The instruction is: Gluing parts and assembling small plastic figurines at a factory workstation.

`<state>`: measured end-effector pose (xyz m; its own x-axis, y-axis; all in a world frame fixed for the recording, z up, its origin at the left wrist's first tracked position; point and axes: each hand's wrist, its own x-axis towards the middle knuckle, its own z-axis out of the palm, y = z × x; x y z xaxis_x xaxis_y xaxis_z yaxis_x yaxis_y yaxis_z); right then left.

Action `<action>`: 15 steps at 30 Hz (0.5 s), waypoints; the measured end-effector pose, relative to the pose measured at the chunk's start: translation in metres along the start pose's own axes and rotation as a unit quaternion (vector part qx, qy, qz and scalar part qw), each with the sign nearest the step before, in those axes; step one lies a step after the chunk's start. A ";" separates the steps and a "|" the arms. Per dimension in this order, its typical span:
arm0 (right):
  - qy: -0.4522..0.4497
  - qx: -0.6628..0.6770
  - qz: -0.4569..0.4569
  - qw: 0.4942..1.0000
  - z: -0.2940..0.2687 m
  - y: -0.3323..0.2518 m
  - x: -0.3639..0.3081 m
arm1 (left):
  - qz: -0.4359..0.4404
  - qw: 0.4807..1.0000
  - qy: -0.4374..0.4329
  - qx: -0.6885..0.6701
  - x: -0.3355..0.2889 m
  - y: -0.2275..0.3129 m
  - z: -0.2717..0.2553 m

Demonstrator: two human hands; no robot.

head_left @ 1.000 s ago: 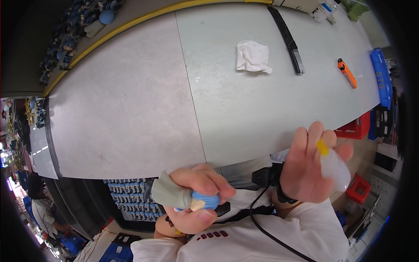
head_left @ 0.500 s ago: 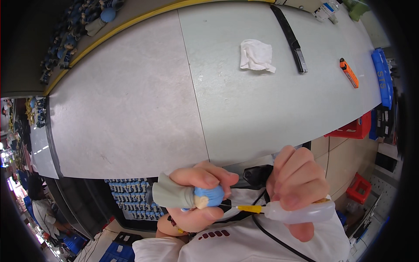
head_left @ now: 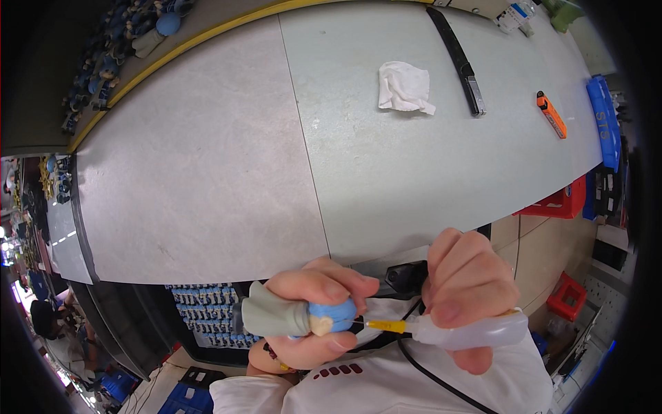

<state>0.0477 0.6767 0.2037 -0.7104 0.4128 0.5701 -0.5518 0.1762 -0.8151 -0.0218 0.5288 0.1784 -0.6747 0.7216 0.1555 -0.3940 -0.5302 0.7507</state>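
Observation:
My left hand [head_left: 314, 283] is closed round a small figurine with blue hair [head_left: 331, 314] and a pale grey-green cape [head_left: 277, 309]. The figurine lies on its side, its head pointing right between my thumb and fingers. In my right hand [head_left: 472, 279] is a translucent squeeze bottle [head_left: 476, 332], held between thumb and curled fingers. From its yellow hub [head_left: 386, 326] a thin needle reaches left to the figurine's blue head; I cannot tell whether it touches the surface or enters a gap.
On the table [head_left: 207, 152] lie a folded white tissue [head_left: 404, 87], a black-handled tool [head_left: 456, 58] and an orange cutter [head_left: 552, 115]. Several figurines lie on the shelf [head_left: 110, 58] at upper left. Below the table, a tray of figurines [head_left: 210, 314] sits left of my hands.
The yellow hub and needle have shifted slightly left and up against the figurine's head. The figurine has turned a little in my left hand. A person in the left background has moved.

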 end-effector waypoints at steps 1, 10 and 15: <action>0.007 -0.002 0.003 1.000 0.001 0.000 0.000 | 0.000 1.000 0.001 0.001 0.000 0.002 -0.001; -0.025 -0.022 0.027 0.999 -0.008 -0.008 0.001 | 0.006 0.998 -0.038 0.051 0.004 0.001 -0.001; 0.041 -0.045 -0.062 0.996 -0.031 0.010 -0.003 | 0.035 0.998 0.047 0.002 0.004 -0.004 0.008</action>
<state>0.0579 0.7046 0.1909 -0.5980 0.4542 0.6603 -0.5892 0.3094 -0.7464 -0.0185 0.5374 0.1810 -0.7558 0.6380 0.1472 -0.3410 -0.5754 0.7434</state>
